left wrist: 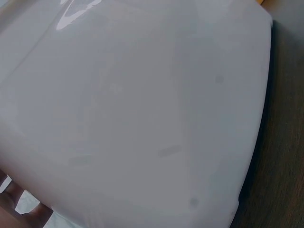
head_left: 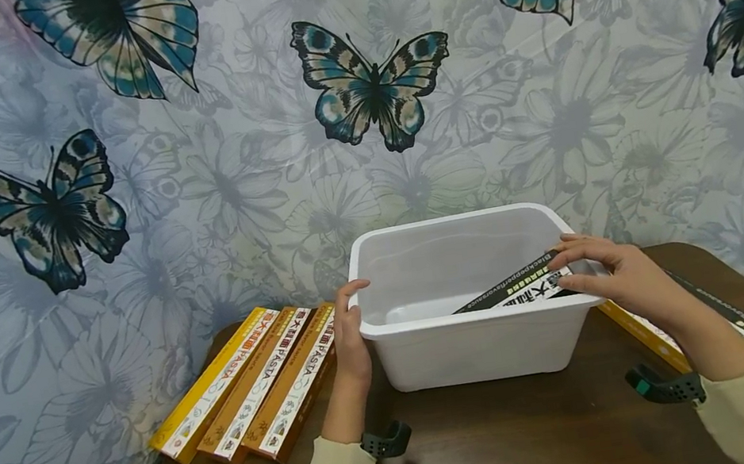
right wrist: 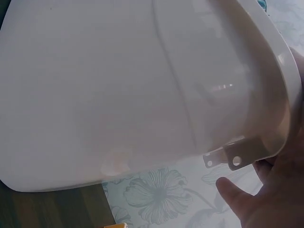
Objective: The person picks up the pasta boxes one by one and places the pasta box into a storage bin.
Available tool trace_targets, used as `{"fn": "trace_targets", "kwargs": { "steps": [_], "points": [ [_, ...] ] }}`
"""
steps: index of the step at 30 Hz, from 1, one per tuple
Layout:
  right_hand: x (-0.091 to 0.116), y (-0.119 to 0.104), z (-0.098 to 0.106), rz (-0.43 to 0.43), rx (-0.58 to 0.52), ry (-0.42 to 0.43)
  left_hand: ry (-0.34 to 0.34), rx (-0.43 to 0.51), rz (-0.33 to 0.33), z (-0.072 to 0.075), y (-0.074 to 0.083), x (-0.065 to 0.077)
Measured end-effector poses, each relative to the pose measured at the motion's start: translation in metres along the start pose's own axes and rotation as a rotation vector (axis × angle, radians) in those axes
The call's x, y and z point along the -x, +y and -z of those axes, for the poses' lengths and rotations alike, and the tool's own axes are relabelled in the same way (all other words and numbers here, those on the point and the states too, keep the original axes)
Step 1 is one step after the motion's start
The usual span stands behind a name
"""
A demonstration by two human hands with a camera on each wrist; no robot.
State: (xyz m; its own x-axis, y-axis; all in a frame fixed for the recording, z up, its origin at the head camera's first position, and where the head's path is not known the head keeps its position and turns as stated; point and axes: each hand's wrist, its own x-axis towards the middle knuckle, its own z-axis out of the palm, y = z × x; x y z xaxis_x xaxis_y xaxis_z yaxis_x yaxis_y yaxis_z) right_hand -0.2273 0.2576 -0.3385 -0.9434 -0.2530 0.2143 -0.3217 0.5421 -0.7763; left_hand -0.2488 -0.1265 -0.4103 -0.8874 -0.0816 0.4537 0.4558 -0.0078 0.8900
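Two hands on my feed, spread apart: left hand (head_left: pixel 351 347) grips the white bin's (head_left: pixel 476 349) left side, right hand (head_left: pixel 628 282) pinches a black box (head_left: pixel 514 288) tilted inside. Three yellow/brown boxes (head_left: pixel 258 389) lie left on the table (head_left: pixel 504 437), btw.

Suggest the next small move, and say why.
I'd probably ease the right end of the black box down into the white bin: the box slants upward to the right, the right hand is at that end, and the left hand holds the bin's left side.
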Motion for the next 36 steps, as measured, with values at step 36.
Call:
{"fn": "trace_targets", "kwargs": {
  "steps": [36],
  "points": [
    [0.033, 0.016, -0.026, 0.077, 0.024, 0.256, -0.006, -0.004, -0.034, 0.001, -0.002, 0.000]
  ]
}}
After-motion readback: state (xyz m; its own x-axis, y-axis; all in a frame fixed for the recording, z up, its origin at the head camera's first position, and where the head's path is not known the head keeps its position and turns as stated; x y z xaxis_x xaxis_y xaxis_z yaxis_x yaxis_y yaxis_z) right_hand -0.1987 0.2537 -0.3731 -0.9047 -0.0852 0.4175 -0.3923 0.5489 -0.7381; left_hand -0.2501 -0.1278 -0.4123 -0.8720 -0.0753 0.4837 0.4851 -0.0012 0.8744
